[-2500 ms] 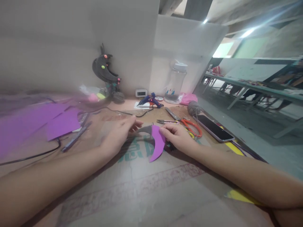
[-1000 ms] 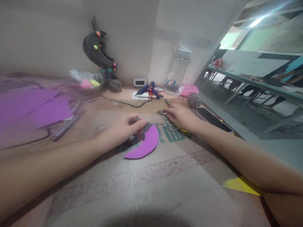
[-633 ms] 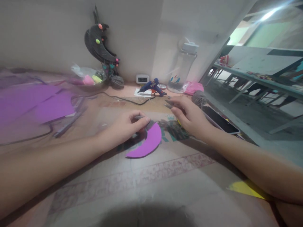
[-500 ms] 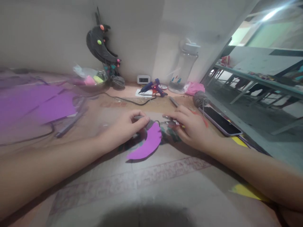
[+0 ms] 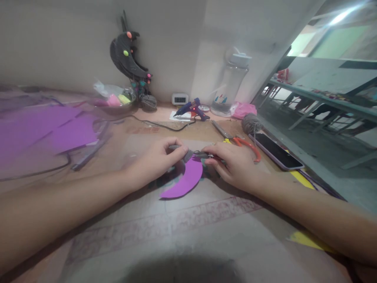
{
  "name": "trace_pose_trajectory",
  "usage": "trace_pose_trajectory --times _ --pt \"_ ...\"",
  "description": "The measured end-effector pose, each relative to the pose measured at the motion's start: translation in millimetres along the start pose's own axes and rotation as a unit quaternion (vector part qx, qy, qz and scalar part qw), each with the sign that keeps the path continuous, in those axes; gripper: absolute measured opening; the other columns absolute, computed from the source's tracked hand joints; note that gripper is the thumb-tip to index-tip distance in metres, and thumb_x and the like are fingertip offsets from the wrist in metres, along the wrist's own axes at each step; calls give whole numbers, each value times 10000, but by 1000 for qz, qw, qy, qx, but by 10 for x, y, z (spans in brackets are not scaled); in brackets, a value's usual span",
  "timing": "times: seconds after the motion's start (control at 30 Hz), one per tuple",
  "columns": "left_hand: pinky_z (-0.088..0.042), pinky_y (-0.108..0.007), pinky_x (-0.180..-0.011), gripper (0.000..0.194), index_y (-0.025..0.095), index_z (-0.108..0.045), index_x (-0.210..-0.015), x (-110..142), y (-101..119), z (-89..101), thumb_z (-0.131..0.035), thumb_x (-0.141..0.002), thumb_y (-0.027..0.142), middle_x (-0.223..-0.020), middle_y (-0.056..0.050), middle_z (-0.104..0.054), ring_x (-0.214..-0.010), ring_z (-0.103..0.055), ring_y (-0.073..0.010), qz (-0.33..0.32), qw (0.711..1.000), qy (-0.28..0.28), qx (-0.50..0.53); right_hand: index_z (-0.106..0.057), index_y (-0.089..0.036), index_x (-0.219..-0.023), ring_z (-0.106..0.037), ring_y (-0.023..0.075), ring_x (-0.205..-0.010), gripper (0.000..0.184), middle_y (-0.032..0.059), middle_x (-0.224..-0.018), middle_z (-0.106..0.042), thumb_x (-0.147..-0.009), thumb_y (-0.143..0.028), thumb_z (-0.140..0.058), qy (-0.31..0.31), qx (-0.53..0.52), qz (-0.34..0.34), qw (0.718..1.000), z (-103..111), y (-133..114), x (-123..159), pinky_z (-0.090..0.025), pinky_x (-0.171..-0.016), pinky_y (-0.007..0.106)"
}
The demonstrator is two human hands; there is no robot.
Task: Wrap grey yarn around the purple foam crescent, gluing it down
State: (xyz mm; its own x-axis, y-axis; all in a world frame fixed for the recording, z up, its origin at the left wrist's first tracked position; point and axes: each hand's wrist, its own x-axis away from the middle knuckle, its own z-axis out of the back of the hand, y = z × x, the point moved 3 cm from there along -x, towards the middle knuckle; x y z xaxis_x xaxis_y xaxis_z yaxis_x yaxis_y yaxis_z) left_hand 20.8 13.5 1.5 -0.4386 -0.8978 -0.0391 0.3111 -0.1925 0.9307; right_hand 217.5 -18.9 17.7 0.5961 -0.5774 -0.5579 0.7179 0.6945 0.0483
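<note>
My left hand (image 5: 165, 157) is closed, thumb against fingers, on the upper end of a purple crescent (image 5: 188, 177) that looks like paper or foam. Grey material (image 5: 188, 155) covers that end beside my thumb. The crescent's bare purple tip points down and to the left, just over the table. At the crescent's top right, my right hand (image 5: 232, 159) pinches a thin, dark grey thing (image 5: 202, 155), too blurred to name. Orange-handled scissors (image 5: 249, 146) lie just beyond my right hand, their blades pointing away.
Behind my hands are a blue glue gun (image 5: 193, 109), a small digital clock (image 5: 179, 98) and a clear bottle (image 5: 229, 86). A grey yarn ball (image 5: 251, 124) and a phone (image 5: 275, 151) lie right. Purple sheets (image 5: 70, 129) lie left. A dark decorated crescent (image 5: 123, 55) leans against the wall.
My right hand has moved slightly left, and its fingers have closed at the crescent's top. More of the orange scissors shows. My left hand keeps its hold.
</note>
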Motion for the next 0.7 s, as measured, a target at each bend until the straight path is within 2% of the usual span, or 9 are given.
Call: trace_pose_trajectory --times 0.4,0.7 --pt "-364 -194 -413 259 202 -518 -744 3 -2 -12 -506 -887 417 -587 18 -635 -463 -556 -102 7 1000 -11 7 -654 -143 -998 -627 158 -736 256 48 -797 -693 -958 -328 -482 13 16 13 1000 -16 -2 -11 -398 -620 255" --pt "-356 -194 -446 285 190 -504 -711 -28 -23 -17 -516 -889 412 -598 23 -607 -498 -548 -90 2 997 -38 68 -656 -151 -1001 -623 156 -725 247 40 -788 -692 -958 -327 -488 18 18 13 1000 -13 1 0 -391 -612 254"
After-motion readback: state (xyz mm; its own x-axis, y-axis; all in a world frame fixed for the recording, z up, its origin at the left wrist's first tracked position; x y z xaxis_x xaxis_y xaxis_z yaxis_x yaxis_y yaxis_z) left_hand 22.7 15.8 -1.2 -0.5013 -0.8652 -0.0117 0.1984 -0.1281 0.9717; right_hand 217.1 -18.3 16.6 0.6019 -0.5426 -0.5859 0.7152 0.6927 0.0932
